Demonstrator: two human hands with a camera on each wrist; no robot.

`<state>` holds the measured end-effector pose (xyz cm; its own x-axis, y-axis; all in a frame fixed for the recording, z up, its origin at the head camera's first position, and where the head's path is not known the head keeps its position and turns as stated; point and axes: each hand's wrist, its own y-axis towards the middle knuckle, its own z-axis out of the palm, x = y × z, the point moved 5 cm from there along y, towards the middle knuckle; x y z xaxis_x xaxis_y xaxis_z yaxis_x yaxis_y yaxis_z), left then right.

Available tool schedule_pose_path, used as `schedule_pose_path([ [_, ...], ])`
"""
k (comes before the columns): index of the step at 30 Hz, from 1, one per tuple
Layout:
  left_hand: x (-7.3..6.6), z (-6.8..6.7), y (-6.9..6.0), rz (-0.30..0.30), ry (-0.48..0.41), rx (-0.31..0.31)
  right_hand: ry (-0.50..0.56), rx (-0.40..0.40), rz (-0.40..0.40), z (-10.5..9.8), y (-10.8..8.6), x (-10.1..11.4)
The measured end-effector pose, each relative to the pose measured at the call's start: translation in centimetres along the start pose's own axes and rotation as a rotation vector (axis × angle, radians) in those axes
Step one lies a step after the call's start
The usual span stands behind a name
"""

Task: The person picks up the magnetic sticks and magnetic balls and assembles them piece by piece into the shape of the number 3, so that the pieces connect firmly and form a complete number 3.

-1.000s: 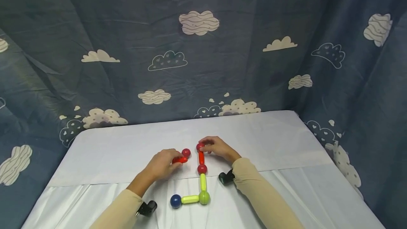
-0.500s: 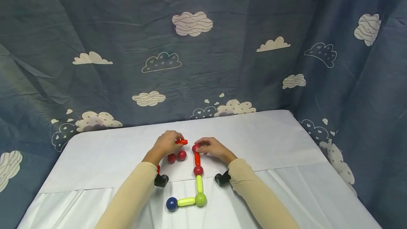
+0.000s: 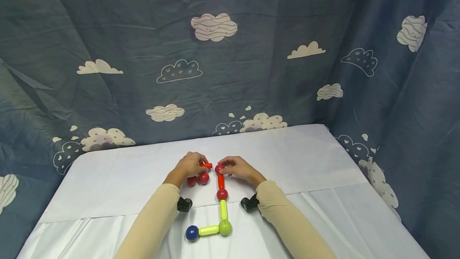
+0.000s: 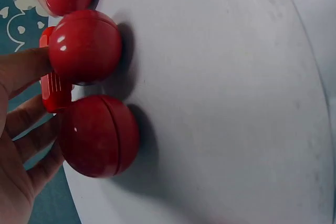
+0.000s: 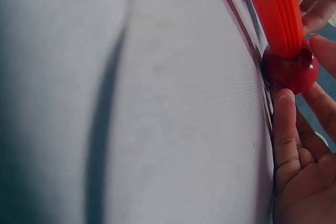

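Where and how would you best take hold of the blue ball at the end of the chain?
Probably around the middle of the blue ball, thumb and fingers on its near and far sides, coming from above and the left. It is round, and its right side meets the yellow-green stick, so that side offers less room.

Left of the far red ball [image 3: 217, 168], itself partly covered by the right hand [image 3: 241, 168], we lose one end of a red rod [image 3: 207, 166] behind the left hand [image 3: 189, 166].
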<state>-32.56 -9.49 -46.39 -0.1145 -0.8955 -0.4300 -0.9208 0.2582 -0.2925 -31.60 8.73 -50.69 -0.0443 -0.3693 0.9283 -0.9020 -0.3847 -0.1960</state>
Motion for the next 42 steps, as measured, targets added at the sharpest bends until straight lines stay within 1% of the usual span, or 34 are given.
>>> schedule_pose_path([
  [6,-0.27,0.30,-0.08,-0.011,-0.025,0.033,0.002,-0.002,0.006,0.09,-0.08,-0.13],
  [15,-0.66,0.39,0.10,0.002,0.015,0.052,0.018,-0.006,-0.001,0.20,-0.13,-0.04],
  [20,-0.58,0.45,0.11,0.000,0.004,0.051,0.013,-0.008,0.003,0.19,-0.08,-0.05],
  [27,-0.50,0.36,-0.17,0.038,0.019,0.019,-0.004,-0.016,-0.016,0.20,0.00,0.05],
  [31,-0.50,0.47,-0.20,0.037,0.007,0.013,-0.013,-0.031,-0.006,0.13,-0.06,0.06],
  [42,-0.48,0.83,-0.13,0.012,0.018,0.030,-0.020,-0.041,0.000,0.09,0.16,-0.23],
])
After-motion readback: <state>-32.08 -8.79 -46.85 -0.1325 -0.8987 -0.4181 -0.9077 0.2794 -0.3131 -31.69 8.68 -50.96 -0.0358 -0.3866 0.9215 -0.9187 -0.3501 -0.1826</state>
